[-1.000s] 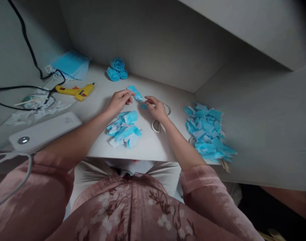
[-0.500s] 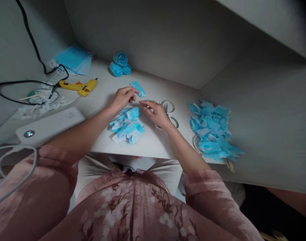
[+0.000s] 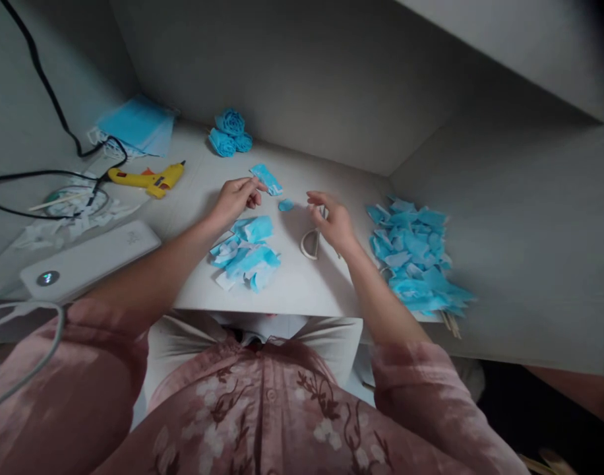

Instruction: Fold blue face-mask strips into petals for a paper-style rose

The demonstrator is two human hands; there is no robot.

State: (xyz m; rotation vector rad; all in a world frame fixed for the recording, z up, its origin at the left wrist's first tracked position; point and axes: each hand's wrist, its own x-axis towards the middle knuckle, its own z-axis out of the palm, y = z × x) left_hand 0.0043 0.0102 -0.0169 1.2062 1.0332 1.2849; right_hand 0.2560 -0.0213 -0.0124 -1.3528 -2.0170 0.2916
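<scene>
A: Which way does the blue strip [image 3: 266,179] lie on the desk [image 3: 304,290]?

B: Taking twelve o'clock as the top of the head view, its long axis runs from ten to four. A small rounded blue piece [image 3: 285,205] lies just off its lower end, between four and five o'clock.

A: And how does each grip stand?

B: The left hand [image 3: 241,196] is at the strip's eight o'clock, its fingers curled; a fingertip overlaps the strip's near edge. Whether it touches the strip, or whether thumb and fingers pinch anything, cannot be told. The right hand [image 3: 334,218] is at four o'clock from the strip, thumb and fingers apart, the gap facing nine o'clock toward the rounded piece.

A: What surrounds them?

B: The right hand partly hides the scissors [image 3: 302,247]; a pale handle loop shows at the hand's seven o'clock. Loose blue scraps [image 3: 250,249] lie at the left hand's six o'clock, a larger blue heap [image 3: 411,254] at the right hand's four. Blue rosettes [image 3: 230,134] sit at the strip's eleven; at its nine, a yellow glue gun [image 3: 151,180] points its nozzle toward two.
</scene>
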